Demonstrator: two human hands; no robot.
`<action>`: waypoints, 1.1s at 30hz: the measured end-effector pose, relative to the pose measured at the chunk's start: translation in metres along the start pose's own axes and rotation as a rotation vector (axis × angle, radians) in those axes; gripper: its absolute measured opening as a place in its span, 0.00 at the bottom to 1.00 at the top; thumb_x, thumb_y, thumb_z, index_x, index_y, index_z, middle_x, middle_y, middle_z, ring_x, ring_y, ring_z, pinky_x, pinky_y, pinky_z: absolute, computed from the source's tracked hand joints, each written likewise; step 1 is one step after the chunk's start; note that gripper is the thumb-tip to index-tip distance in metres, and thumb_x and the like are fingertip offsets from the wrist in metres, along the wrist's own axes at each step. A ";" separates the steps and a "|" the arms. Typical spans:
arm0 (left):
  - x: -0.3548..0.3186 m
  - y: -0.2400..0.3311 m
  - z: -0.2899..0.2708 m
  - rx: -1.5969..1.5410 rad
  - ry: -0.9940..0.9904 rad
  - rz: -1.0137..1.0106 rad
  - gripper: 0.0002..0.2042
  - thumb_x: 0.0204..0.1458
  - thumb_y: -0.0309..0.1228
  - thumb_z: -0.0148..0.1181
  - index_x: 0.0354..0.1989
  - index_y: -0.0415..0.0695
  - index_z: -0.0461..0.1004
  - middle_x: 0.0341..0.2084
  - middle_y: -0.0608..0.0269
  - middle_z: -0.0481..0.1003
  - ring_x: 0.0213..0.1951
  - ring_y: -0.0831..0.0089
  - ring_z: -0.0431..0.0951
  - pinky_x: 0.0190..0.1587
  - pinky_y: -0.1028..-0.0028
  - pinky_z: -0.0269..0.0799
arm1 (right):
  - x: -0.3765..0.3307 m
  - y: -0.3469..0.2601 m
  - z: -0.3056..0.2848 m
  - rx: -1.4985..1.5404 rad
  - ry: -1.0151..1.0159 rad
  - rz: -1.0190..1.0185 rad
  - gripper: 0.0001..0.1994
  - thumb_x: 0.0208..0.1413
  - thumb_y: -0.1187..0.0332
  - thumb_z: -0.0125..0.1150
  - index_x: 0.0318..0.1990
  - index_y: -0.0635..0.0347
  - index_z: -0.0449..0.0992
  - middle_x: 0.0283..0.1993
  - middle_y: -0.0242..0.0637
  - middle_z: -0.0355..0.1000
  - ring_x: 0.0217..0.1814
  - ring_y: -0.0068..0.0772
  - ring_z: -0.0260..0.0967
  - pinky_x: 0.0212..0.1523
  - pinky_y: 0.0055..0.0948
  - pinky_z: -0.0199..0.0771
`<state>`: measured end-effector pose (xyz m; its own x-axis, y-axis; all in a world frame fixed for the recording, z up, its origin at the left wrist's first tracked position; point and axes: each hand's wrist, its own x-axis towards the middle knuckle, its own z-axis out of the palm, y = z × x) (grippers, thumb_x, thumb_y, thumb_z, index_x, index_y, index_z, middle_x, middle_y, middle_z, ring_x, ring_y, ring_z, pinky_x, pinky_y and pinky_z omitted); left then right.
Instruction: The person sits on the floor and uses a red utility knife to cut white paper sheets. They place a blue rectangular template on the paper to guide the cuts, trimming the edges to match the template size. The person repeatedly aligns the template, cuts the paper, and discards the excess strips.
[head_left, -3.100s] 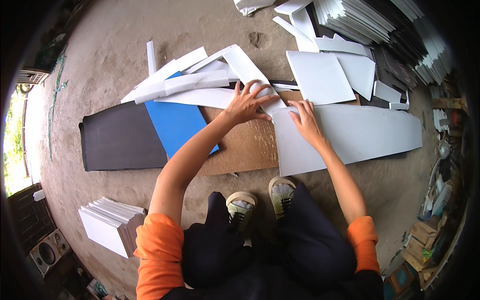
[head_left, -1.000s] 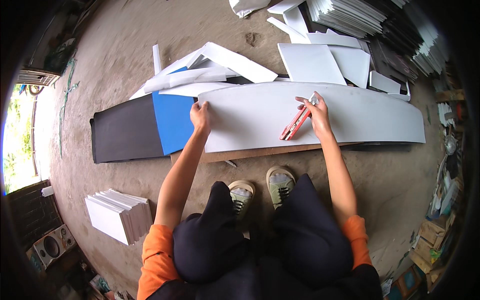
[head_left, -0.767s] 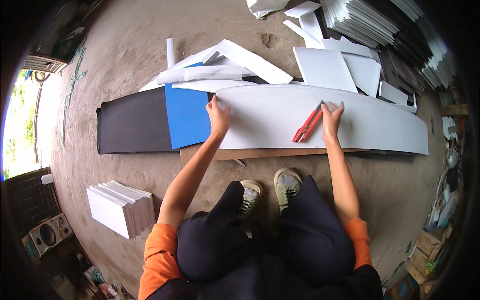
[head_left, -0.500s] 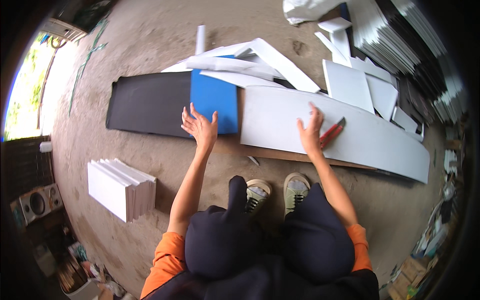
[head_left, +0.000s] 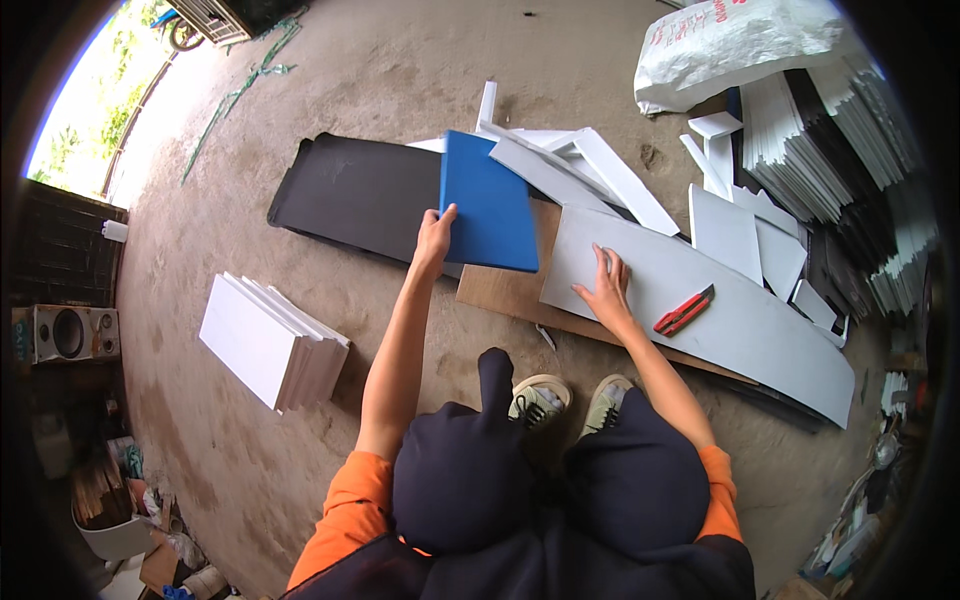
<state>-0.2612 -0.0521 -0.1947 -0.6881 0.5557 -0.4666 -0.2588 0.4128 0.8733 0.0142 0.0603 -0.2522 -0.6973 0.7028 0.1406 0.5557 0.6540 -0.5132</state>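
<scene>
My left hand [head_left: 434, 240] grips the lower left edge of a flat blue rectangular board [head_left: 490, 205], thumb on its face. The board is raised over the end of a black sheet [head_left: 355, 190]. Resting on a large white foam sheet [head_left: 740, 300], my right hand [head_left: 606, 288] has its fingers spread and holds nothing. A red utility knife [head_left: 684, 310] lies on that white sheet, just right of this hand. Beneath the white sheet, part of a brown board [head_left: 505, 288] shows.
White offcut strips [head_left: 620, 180] lie behind the sheets. A stack of white panels [head_left: 268, 345] stands on the floor at left. Tall stacks of white and black sheets [head_left: 800, 150] and a white sack [head_left: 735, 50] are at far right. A speaker [head_left: 75, 333] sits at the left edge.
My left hand has taken hold of the blue board and lifted it off the black sheet. My right hand has come down onto the white sheet. The view has shifted.
</scene>
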 end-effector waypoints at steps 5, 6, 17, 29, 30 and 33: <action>-0.014 -0.003 0.026 -0.121 0.210 0.313 0.15 0.54 0.37 0.46 0.37 0.37 0.54 0.32 0.53 0.65 0.34 0.71 0.67 0.33 0.71 0.66 | 0.033 -0.045 -0.013 0.936 -0.003 0.256 0.38 0.48 0.63 0.59 0.60 0.58 0.39 0.54 0.50 0.53 0.54 0.41 0.56 0.54 0.36 0.56; -0.021 -0.006 0.040 -0.146 0.192 0.377 0.15 0.54 0.37 0.46 0.38 0.37 0.53 0.34 0.52 0.64 0.36 0.71 0.66 0.33 0.71 0.66 | 0.038 -0.061 -0.019 1.205 -0.035 0.384 0.38 0.48 0.64 0.59 0.60 0.57 0.38 0.54 0.49 0.53 0.54 0.39 0.56 0.54 0.37 0.56; -0.008 -0.054 0.110 -0.359 0.186 0.302 0.32 0.49 0.33 0.55 0.54 0.49 0.37 0.52 0.55 0.52 0.49 0.67 0.59 0.45 0.64 0.61 | -0.003 -0.002 -0.051 1.331 0.222 0.707 0.43 0.50 0.76 0.51 0.61 0.49 0.22 0.61 0.55 0.42 0.63 0.41 0.44 0.61 0.38 0.43; -0.027 -0.065 0.131 0.504 -0.268 0.548 0.15 0.44 0.32 0.59 0.39 0.38 0.69 0.28 0.57 0.68 0.32 0.70 0.69 0.37 0.73 0.66 | -0.078 0.120 -0.080 0.898 0.485 0.670 0.36 0.49 0.77 0.50 0.62 0.52 0.36 0.62 0.51 0.44 0.63 0.38 0.45 0.60 0.33 0.44; -0.028 -0.069 0.133 0.554 -0.220 0.590 0.15 0.44 0.31 0.59 0.40 0.38 0.68 0.30 0.57 0.67 0.33 0.69 0.69 0.38 0.73 0.66 | -0.079 0.134 -0.088 0.846 0.500 0.659 0.35 0.49 0.77 0.50 0.61 0.52 0.36 0.61 0.52 0.46 0.62 0.38 0.46 0.60 0.33 0.45; -0.027 -0.079 0.137 0.562 -0.074 0.618 0.20 0.43 0.27 0.57 0.47 0.38 0.62 0.40 0.51 0.62 0.35 0.63 0.70 0.40 0.69 0.67 | -0.075 0.149 -0.100 0.757 0.409 0.637 0.36 0.48 0.81 0.50 0.61 0.53 0.37 0.57 0.56 0.50 0.58 0.41 0.53 0.56 0.34 0.52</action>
<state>-0.1295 -0.0012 -0.2705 -0.5441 0.8377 0.0478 0.5397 0.3058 0.7843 0.1948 0.1330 -0.2546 -0.0945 0.9859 -0.1378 0.2404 -0.1118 -0.9642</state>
